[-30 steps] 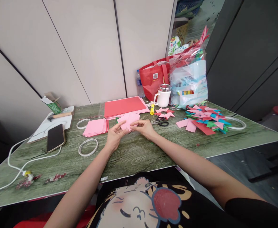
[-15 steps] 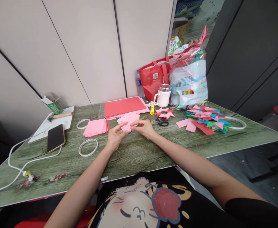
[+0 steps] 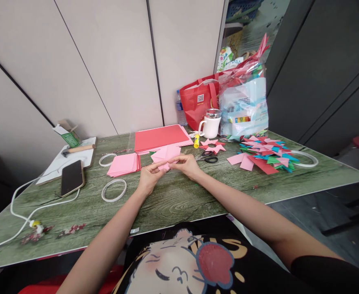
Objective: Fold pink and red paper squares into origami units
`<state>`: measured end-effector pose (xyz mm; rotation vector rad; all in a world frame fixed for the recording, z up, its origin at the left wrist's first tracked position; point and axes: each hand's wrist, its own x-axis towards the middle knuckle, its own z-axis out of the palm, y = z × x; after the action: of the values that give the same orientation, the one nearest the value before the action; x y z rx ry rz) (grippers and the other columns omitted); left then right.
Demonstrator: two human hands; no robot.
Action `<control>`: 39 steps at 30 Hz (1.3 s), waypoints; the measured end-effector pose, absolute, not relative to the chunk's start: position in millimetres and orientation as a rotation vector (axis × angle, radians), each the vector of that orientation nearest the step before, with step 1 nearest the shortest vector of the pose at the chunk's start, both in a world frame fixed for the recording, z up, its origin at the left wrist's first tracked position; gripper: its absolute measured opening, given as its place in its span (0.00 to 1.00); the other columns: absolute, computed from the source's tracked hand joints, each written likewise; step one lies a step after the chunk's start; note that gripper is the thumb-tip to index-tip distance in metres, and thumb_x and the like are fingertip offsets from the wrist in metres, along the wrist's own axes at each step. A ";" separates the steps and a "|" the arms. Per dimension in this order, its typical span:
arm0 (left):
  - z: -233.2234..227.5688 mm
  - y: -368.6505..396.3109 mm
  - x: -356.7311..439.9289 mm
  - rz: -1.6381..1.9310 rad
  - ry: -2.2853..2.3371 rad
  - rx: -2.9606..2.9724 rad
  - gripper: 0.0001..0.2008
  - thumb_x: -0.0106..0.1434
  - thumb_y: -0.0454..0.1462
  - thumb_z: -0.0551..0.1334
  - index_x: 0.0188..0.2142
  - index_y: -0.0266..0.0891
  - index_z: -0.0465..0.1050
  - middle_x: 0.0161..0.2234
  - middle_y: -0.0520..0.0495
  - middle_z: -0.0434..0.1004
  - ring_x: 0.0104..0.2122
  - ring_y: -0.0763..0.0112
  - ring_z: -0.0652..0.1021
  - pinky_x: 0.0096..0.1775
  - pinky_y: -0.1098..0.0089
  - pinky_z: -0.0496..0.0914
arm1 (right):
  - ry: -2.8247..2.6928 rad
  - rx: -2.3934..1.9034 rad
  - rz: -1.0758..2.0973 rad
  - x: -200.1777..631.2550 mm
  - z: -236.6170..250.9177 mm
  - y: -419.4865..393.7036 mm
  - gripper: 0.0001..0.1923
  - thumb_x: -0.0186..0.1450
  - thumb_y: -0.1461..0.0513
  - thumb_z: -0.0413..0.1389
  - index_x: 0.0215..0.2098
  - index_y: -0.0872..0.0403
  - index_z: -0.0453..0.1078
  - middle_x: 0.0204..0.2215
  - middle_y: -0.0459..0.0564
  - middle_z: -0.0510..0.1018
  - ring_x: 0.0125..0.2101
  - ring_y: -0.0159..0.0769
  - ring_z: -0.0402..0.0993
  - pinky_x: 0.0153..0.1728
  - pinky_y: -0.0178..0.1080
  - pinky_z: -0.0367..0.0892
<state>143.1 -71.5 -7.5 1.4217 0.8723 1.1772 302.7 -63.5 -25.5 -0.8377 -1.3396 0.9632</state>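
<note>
A partly folded sheet of pink paper (image 3: 166, 153) is held up over the middle of the table, its near edge pinched between both hands. My left hand (image 3: 150, 175) grips the paper's left side with thumb and fingertips. On the right side my right hand (image 3: 187, 165) pinches it close to the left fingertips. The lower part of the sheet is partly hidden by the fingers. Left of my hands lies a stack of pink square papers (image 3: 123, 164) with red ones beneath. Black-handled scissors (image 3: 210, 158) rest just beyond my right hand.
Red and pink sheets (image 3: 161, 138) lie behind, near a glue stick (image 3: 196, 141), paper stars (image 3: 212, 147) and a white mug (image 3: 211, 124). Folded colored pieces (image 3: 268, 153) are heaped right. Tape rolls (image 3: 114, 190), a phone (image 3: 72, 178) and a hammer (image 3: 78, 150) lie left.
My left fingers have shifted slightly up and right along the near edge of the pink paper, closer to the right fingertips. The surroundings are unchanged.
</note>
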 end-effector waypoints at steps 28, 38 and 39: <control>-8.5 -71.9 144.4 1.249 0.996 1.477 0.19 0.40 0.37 0.69 0.36 0.36 0.77 0.23 0.50 0.75 0.22 0.76 0.69 0.27 0.73 0.65 | -1.077 -0.842 1.320 297.0 -21.5 -67.0 0.27 0.40 0.61 0.66 0.36 0.55 0.64 0.25 0.45 0.78 0.22 0.33 0.74 0.25 0.36 0.72; -12.9 -69.7 143.8 1.255 0.975 1.494 0.19 0.42 0.38 0.69 0.36 0.36 0.77 0.26 0.48 0.77 0.26 0.71 0.73 0.31 0.70 0.67 | -1.083 -0.849 1.276 296.7 -22.5 -66.9 0.25 0.40 0.61 0.66 0.35 0.56 0.65 0.25 0.46 0.78 0.23 0.33 0.74 0.24 0.36 0.71; -13.8 -69.2 143.5 1.256 0.965 1.493 0.19 0.42 0.38 0.69 0.37 0.36 0.77 0.28 0.47 0.78 0.28 0.70 0.73 0.33 0.70 0.67 | -1.089 -0.851 1.270 296.8 -22.5 -67.0 0.25 0.39 0.61 0.66 0.35 0.56 0.65 0.25 0.47 0.78 0.23 0.33 0.74 0.25 0.36 0.71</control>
<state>143.5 -69.2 -13.8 1.4926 0.9649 1.2557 296.8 -67.0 -22.5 -0.8508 -1.0887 1.2698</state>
